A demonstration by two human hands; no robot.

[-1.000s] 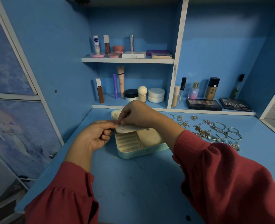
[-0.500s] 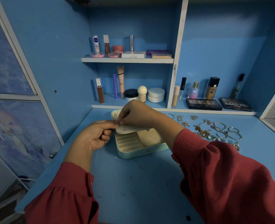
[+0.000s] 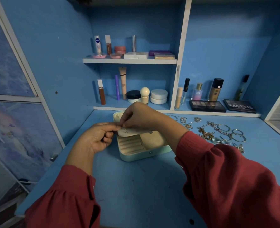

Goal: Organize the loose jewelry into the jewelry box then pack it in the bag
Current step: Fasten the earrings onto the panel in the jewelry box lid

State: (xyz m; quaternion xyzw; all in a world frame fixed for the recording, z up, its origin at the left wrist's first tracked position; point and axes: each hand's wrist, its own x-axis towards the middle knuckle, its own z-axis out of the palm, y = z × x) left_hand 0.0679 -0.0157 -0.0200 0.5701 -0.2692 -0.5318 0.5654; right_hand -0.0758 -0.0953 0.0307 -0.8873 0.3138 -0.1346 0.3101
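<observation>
My left hand (image 3: 98,137) pinches the left edge of the cream earring panel (image 3: 132,131), thumb and forefinger closed on it, the other fingers curled into my palm. The panel sits tilted over the open jewelry box (image 3: 142,146), which stands toward the back of the desk (image 3: 136,186), left of its middle, with its lid (image 3: 118,116) raised behind my hands. My right hand (image 3: 139,116) reaches across from the right, its fingertips pinched together over a small stud (image 3: 125,129) on the panel; a second stud (image 3: 126,132) sits just beside it. Whether my fingers actually grip the stud I cannot tell. Below the panel the box shows its ridged ring rolls (image 3: 130,143) on the left and a plain compartment on the right. The loose jewelry (image 3: 218,130), chains, hoops and rings, lies spread near the desk's back right corner, apart from the box.
</observation>
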